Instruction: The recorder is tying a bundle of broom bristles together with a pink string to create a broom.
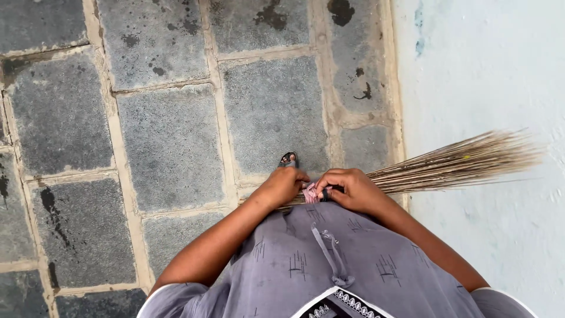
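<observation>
Grey stone paving slabs [170, 147], rectangular, rough-grained, laid in uneven rows with pale sandy joints; they spread ahead of and to the left of the hands. Dark blotches [341, 9] mark several slabs (the heaviest lie far ahead, near the top edge). Pale whitewashed wall [488, 70], faintly blue-stained, runs along the right side. Sandalled toes [288, 159], just beyond the hands. Grey patterned garment [329, 265], with drawstring, directly below them.

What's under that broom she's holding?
Under the broom lie grey stone floor slabs and a pale wall. A sandalled foot peeks out; both hands and the grey garment cover the rest.
</observation>
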